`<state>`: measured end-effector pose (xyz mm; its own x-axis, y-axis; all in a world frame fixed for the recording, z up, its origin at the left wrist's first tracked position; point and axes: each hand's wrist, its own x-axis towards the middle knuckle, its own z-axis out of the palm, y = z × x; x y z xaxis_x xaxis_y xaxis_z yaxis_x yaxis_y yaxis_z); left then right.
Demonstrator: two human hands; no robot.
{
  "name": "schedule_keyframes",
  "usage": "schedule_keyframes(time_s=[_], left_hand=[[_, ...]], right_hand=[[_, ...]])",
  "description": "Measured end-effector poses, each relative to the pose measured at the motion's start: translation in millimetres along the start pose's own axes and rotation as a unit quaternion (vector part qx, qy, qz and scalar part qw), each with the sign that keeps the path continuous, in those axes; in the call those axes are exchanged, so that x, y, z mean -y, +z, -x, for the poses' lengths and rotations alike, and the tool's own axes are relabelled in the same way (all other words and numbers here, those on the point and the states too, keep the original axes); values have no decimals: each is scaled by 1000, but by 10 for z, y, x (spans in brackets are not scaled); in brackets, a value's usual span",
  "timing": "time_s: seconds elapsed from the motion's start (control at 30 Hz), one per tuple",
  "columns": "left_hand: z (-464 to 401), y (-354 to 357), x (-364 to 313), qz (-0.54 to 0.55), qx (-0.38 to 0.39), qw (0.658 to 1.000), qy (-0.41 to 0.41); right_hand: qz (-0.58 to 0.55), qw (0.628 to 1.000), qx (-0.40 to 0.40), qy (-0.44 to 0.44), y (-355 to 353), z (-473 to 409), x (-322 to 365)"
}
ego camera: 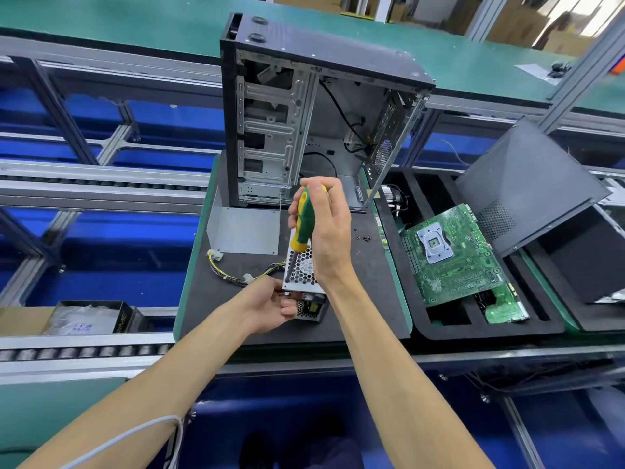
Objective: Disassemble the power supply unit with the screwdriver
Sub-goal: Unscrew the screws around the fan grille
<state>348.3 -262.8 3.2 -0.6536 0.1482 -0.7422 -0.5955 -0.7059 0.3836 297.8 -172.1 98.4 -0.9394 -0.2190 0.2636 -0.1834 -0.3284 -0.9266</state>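
Green-yellow screwdriver in right hand, upright over power supply unit.

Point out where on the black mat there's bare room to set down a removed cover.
Bare patches on the black mat: the near-left corner, below the yellow cable bundle, and the strip right of the power supply unit, short of the loose screws. Crowded: the middle, where the left hand, right hand and screwdriver work, and behind, by the metal plate and computer case.
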Motion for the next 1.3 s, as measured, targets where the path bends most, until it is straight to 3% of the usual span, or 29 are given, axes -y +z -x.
schedule_keyframes(time_s=[0.83,1.0,1.3], left_hand=[[-159,-79,-14,34,12,999,-26],[-154,-59,-7,29,9,999,-23],[-134,-2,-18,-40,13,999,-4]], right_hand=[[22,999,23,44,88,-72,-159],[-45,998,18,46,99,-141,-168],[-180,979,-88,46,-90,-203,-110]])
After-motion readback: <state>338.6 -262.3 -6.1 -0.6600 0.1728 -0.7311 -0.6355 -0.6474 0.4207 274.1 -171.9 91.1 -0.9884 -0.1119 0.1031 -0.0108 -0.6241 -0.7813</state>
